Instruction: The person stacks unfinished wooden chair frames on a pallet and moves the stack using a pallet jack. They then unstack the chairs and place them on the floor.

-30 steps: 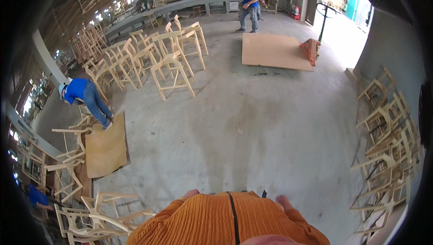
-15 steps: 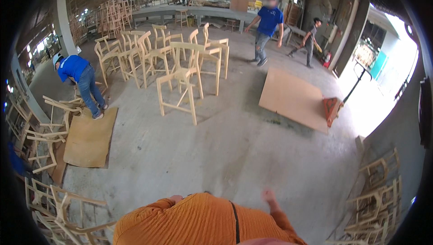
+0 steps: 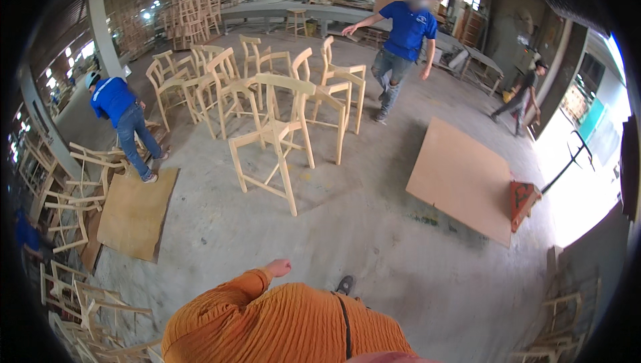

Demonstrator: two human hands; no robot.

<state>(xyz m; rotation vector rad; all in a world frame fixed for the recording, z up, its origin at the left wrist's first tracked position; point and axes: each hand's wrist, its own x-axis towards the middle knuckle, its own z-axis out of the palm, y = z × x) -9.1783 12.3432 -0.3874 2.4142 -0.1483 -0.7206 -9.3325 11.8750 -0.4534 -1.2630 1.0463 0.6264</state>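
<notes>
My left hand [image 3: 279, 267], below an orange ribbed sleeve, swings out in front of my body with its fingers curled and nothing visible in them. It touches nothing; bare concrete floor lies beneath it. My right hand is out of sight. Ahead stands a group of unfinished pale wooden chairs, the nearest one [image 3: 286, 84] upright with a curved back rail and no seat panel. One of my shoes [image 3: 345, 285] shows on the floor below.
At left, a person in blue [image 3: 119, 104] stands by a brown board [image 3: 137, 213] and piled chair frames [image 3: 70, 213]. Another person in blue [image 3: 408, 32] is beyond the chairs. On the right sits a pallet truck [image 3: 523, 204] with a flat board [image 3: 461, 179]; a third person [image 3: 522, 99] walks near the doorway.
I have come nearer the chairs. My left hand has swung forward, and my right hand has dropped out of view. The person beyond the chairs has come closer with one arm stretched toward them.
</notes>
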